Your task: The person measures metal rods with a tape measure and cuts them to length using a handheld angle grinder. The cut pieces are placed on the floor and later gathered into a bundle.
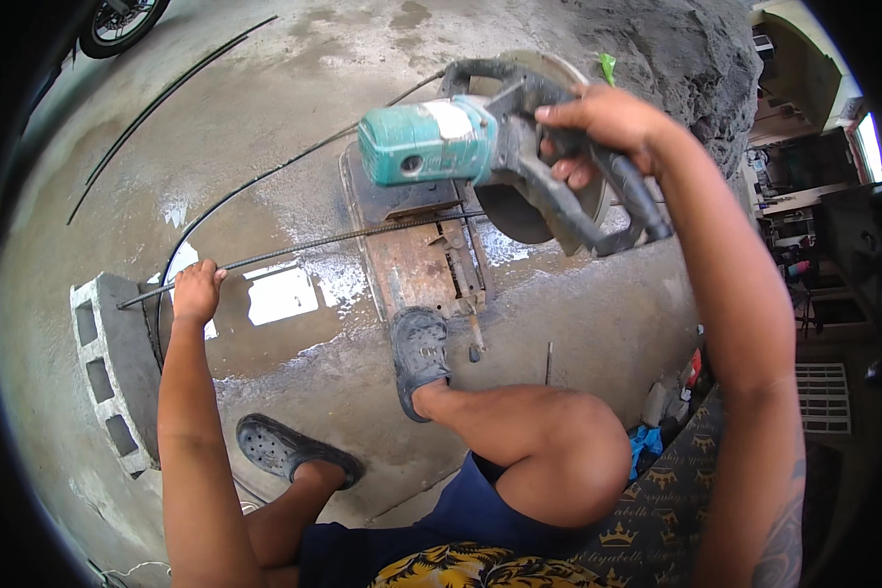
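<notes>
My left hand point(198, 291) is closed around a ribbed steel bar point(333, 237) near its left end. That end rests over a grey hollow concrete block point(132, 377). From there the bar runs right across the rusty base point(407, 269) of a chop saw, passing under its head. My right hand point(608, 122) grips the black handle of the chop saw point(426, 142), which has a teal motor housing. The saw head stands raised above the bar. Its round disc point(519, 214) shows partly below the frame; whether it spins cannot be told.
My foot in a black clog point(419, 348) presses on the base's near edge. A black cable point(235, 191) curves across the wet floor past a puddle point(279, 294). Loose bars point(157, 108) lie far left, near a motorcycle wheel point(118, 29). A grey heap point(686, 69) rises at far right.
</notes>
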`<action>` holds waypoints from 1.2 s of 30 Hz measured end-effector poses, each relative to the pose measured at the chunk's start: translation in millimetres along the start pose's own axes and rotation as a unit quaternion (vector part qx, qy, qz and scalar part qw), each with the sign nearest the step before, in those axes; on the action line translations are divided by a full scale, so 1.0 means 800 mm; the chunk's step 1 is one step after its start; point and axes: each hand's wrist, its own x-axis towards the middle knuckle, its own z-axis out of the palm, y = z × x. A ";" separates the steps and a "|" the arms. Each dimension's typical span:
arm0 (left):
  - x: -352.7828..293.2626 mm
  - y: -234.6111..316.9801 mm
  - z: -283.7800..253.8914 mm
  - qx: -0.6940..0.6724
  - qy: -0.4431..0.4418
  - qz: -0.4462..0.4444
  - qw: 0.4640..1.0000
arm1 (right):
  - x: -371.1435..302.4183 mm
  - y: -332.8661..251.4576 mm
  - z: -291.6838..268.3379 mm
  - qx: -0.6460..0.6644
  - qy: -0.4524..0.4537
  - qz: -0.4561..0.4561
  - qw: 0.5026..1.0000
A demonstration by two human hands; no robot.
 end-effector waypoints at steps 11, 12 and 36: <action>-0.006 -0.002 -0.001 0.011 -0.011 0.002 1.000 | -0.030 0.145 0.112 -0.059 0.173 -0.048 0.982; -0.004 -0.002 -0.003 0.013 -0.010 0.004 1.000 | -0.031 0.150 0.113 -0.061 0.181 -0.049 0.980; 0.016 -0.016 -0.007 -0.029 -0.055 -0.004 0.998 | -0.021 0.181 0.125 -0.091 0.218 -0.047 0.971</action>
